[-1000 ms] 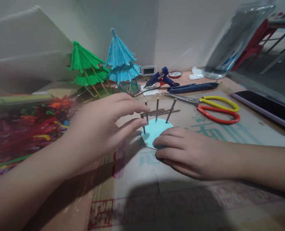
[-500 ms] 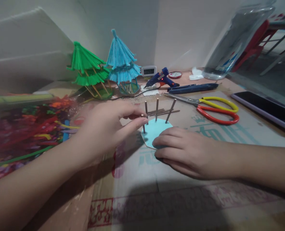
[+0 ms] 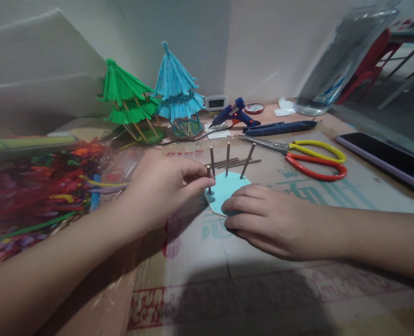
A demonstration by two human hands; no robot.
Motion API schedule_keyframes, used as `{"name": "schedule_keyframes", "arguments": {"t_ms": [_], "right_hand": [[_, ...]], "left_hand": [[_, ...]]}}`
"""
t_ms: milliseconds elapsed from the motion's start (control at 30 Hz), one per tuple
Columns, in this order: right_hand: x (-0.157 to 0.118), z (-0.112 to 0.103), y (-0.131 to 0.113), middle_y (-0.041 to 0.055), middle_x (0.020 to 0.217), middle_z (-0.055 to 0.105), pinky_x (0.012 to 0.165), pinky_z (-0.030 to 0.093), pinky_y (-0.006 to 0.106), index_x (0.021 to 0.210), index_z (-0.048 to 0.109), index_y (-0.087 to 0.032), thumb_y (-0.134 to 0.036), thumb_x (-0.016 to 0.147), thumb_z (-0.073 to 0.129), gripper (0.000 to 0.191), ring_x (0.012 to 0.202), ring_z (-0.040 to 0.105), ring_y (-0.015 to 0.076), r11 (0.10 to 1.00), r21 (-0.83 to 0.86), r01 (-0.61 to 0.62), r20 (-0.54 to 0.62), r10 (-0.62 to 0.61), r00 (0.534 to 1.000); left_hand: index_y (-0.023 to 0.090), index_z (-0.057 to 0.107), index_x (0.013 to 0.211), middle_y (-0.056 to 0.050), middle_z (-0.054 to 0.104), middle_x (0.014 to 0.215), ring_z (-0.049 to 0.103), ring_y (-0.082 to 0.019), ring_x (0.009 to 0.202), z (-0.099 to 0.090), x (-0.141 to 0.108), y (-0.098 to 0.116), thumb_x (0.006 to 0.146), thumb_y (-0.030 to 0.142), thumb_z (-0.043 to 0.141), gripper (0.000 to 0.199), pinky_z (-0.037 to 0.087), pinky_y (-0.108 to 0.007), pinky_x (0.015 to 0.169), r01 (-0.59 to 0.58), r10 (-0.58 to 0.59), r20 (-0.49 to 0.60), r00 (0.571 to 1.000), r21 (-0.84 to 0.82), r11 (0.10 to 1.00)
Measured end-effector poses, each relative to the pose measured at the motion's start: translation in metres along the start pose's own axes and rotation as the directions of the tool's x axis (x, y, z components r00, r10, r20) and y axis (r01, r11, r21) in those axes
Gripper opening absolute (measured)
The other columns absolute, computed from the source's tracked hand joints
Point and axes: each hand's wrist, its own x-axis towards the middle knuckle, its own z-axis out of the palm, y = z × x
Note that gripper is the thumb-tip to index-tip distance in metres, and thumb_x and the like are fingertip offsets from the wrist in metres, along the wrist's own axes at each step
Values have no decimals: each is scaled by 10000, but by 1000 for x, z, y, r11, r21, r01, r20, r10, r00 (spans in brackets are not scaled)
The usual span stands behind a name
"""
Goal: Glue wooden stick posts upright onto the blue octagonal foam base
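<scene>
A light-blue many-sided board (image 3: pixel 224 189) lies on the printed cardboard, with several thin brown sticks standing on it near its edge. My left hand (image 3: pixel 174 184) pinches the nearest left stick (image 3: pixel 209 179) between thumb and fingertips, its foot against the board. Flat over the board's near right part rests my right hand (image 3: pixel 266 219), fingers stretched out and the fingertips on its surface. Behind the board, several loose brown sticks (image 3: pixel 240 162) lie in a small bunch on the cardboard.
Scissors (image 3: pixel 315 161) with red and yellow handles, a phone (image 3: pixel 389 158), a dark blue cutter (image 3: pixel 280 127) and a glue gun (image 3: pixel 235 114) lie behind. A green tower (image 3: pixel 126 93) and a blue tower (image 3: pixel 177 88) stand by the wall. Colourful craft scraps (image 3: pixel 46 186) fill the left.
My left hand has lowered slightly, its fingertips moving down along the stick, so more of the stick's top shows. My right hand stays in place on the board.
</scene>
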Motion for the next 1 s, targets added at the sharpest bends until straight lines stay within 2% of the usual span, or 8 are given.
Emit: {"name": "schedule_keyframes", "arguments": {"t_ms": [467, 1000], "right_hand": [[0, 1, 0, 140, 1044, 668, 878, 469, 394, 1073, 659, -144, -149, 986, 462, 216, 1009, 565, 237, 1000, 9, 8, -9, -8, 1000], [0, 2, 0, 137, 1069, 667, 892, 466, 393, 1077, 668, -140, -148, 980, 477, 214, 1026, 566, 238, 1000, 4, -2, -16, 2, 1000]], "left_hand": [[266, 780, 837, 25, 760, 726, 654, -151, 648, 0, 0, 0, 892, 410, 651, 201, 422, -248, 614, 14, -14, -8, 1000, 17, 1000], [263, 775, 839, 15, 765, 751, 660, -159, 672, 0, 1, 1, 898, 408, 645, 204, 428, -254, 636, 51, -51, 30, 998, -8, 999]]}}
